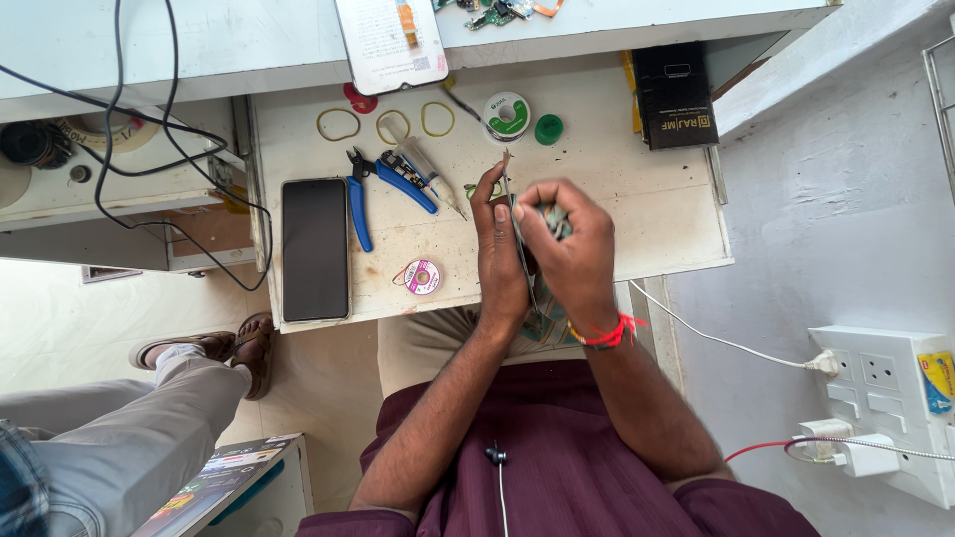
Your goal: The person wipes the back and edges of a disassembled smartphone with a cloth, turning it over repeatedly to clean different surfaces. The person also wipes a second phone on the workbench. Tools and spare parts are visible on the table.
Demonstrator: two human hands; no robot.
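My left hand (497, 249) and my right hand (569, 244) meet over the white work table (657, 189). My left hand steadies thin metal tweezers (517, 229), whose tip points toward the back of the table. My right hand is curled around a small greyish part (555, 219) pressed against the tweezers; the part is mostly hidden by my fingers. A red thread band (602, 336) circles my right wrist.
On the table lie a black phone (314, 249), blue-handled pliers (383, 184), a syringe (430, 169), rubber bands (338, 123), a green-labelled solder spool (507, 114), a pink wick spool (422, 276) and a black box (676, 94). Another person's leg (149, 418) is at the left. A socket strip (885, 408) hangs at right.
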